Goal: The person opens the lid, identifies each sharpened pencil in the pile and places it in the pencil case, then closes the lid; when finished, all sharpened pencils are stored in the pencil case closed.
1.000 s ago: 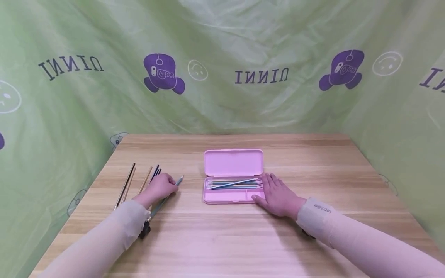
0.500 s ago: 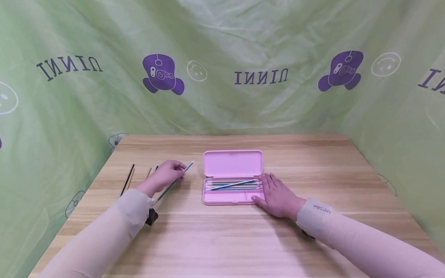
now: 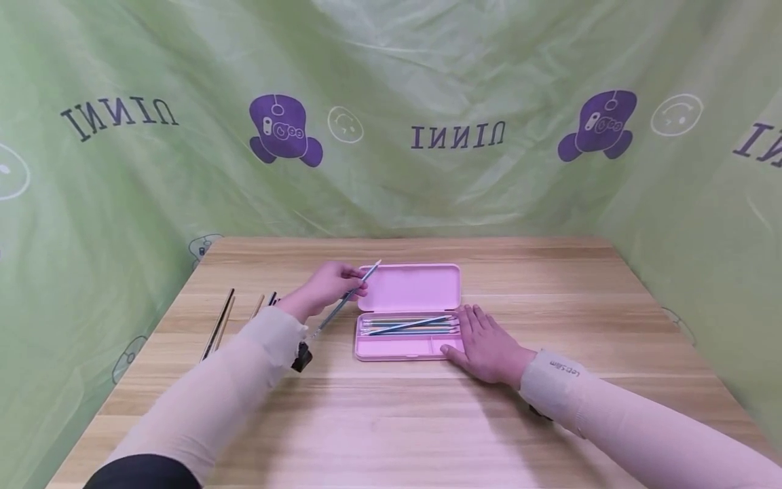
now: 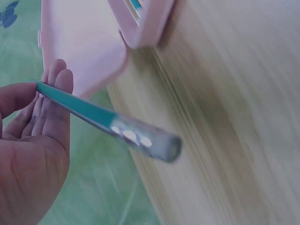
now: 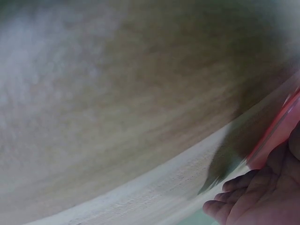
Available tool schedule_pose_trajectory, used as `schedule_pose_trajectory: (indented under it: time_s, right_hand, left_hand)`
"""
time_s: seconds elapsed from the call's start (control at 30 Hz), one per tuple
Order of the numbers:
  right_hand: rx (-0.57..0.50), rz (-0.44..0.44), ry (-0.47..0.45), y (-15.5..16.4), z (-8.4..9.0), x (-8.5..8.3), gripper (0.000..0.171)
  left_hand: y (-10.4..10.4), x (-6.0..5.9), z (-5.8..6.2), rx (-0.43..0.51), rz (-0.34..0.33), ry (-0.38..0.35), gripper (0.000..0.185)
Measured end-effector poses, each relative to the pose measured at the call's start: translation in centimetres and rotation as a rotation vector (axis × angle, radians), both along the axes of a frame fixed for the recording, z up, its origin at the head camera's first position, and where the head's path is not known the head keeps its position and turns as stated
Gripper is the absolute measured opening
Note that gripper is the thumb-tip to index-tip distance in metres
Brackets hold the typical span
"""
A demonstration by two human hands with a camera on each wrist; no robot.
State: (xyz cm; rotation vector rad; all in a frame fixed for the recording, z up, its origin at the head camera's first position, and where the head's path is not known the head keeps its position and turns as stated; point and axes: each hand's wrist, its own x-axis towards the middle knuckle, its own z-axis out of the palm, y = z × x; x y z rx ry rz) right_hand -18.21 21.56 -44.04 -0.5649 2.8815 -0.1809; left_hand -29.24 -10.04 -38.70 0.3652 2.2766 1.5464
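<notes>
My left hand point(image 3: 330, 284) pinches a teal pencil point(image 4: 89, 108) between thumb and fingers, its sharpened tip up and its silvery end toward the wrist camera. The pencil is tilted in the air, beside the raised lid point(image 3: 409, 288) of a pink pencil case point(image 3: 391, 348). Several pencils point(image 3: 409, 325) lie in the case's back compartment, one crossing slantwise over the others. At the case's right end, my right hand point(image 3: 490, 345) rests with fingers straight, thumb at the front corner. In the right wrist view the fingers point(image 5: 243, 197) lie against the pink case wall.
Left on the wooden table point(image 3: 550, 285) lie a dark stick point(image 3: 218, 324) and a tan one point(image 3: 225, 320) side by side, with a few more partly behind the left arm. A green printed curtain point(image 3: 391, 190) hangs behind and beside the table.
My left hand has picked the teal pencil up from the table's left side and carried it right and up toward the case lid. The right hand has stayed at the case.
</notes>
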Motion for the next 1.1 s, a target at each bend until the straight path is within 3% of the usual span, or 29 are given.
schedule_pose_trajectory:
  time_s: [0.4,0.7,0.9,1.1]
  right_hand:
    - [0.003,-0.004,-0.002,0.0,-0.1,-0.1,0.088]
    - [0.0,-0.01,-0.008,-0.1,-0.3,0.1,0.088]
    - [-0.005,-0.005,0.003,-0.1,-0.1,0.1,0.088]
    - [-0.005,0.0,0.01,-0.2,-0.1,0.0,0.087]
  left_hand:
    - [5.5,0.3,0.0,-0.133,-0.153,0.15,0.026]
    - [8.0,0.9,-0.9,-0.148,-0.225,0.175,0.023]
    - [9.4,0.9,-1.2,-0.163,-0.253,0.178,0.023]
    - [10.0,0.9,-1.9,-0.305,-0.243,0.268,0.019]
